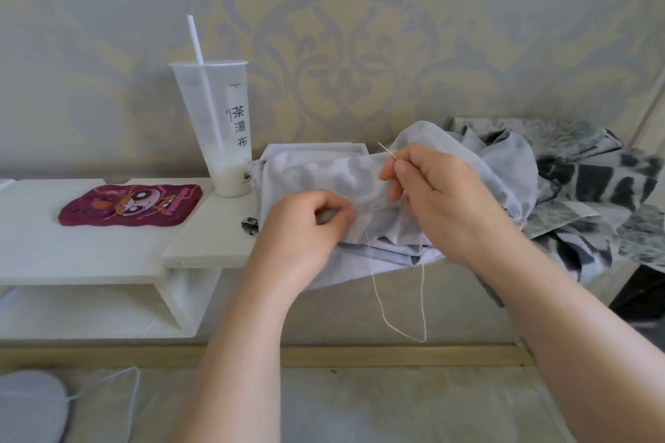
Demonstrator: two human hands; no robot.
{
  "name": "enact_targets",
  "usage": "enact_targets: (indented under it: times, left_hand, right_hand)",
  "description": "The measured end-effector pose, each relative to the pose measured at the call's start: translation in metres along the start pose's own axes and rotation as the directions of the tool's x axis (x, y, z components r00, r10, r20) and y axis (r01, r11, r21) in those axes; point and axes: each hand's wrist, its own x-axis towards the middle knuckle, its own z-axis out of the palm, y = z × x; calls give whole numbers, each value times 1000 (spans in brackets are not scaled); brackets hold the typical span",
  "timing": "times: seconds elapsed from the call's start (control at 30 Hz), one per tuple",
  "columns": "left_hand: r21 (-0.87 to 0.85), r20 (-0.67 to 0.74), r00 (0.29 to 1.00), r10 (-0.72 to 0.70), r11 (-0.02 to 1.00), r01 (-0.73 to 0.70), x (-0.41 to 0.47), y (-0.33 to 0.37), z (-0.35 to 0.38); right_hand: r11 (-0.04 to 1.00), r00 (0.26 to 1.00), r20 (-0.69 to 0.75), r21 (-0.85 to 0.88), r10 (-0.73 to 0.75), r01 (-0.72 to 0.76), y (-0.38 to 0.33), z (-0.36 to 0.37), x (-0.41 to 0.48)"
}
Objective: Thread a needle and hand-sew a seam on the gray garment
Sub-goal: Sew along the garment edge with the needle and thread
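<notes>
You've got a clear plastic cup [223, 126] by the wall, reading 茶瀑布 top to bottom; its smaller print stays unreadable.

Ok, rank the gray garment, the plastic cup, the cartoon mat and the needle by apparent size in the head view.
1. gray garment
2. plastic cup and cartoon mat: similar area, too close to rank
3. needle

My left forearm [234, 334] and right forearm [575, 334] run bare to the bottom of my view; left hand [306, 223] and right hand [442, 198] are bare too, nails kept short.
</notes>
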Motion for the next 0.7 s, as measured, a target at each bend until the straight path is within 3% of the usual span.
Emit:
enact_targets:
  times: [0.3, 0.53, 0.7]
  left_hand:
    - [-126, 54, 998, -36, 991, 42, 0, 0, -2]
    - [-117, 49, 998, -44, 992, 49, -4, 4, -1]
    - [-106, 43, 998, -54, 993, 58, -3, 3, -2]
  right_hand:
    - [998, 989, 143, -60, 36, -28, 1, 10, -13]
    - [998, 999, 51, -64, 20, -17, 11, 22, -17]
    - [997, 998, 25, 50, 58, -60, 15, 23, -14]
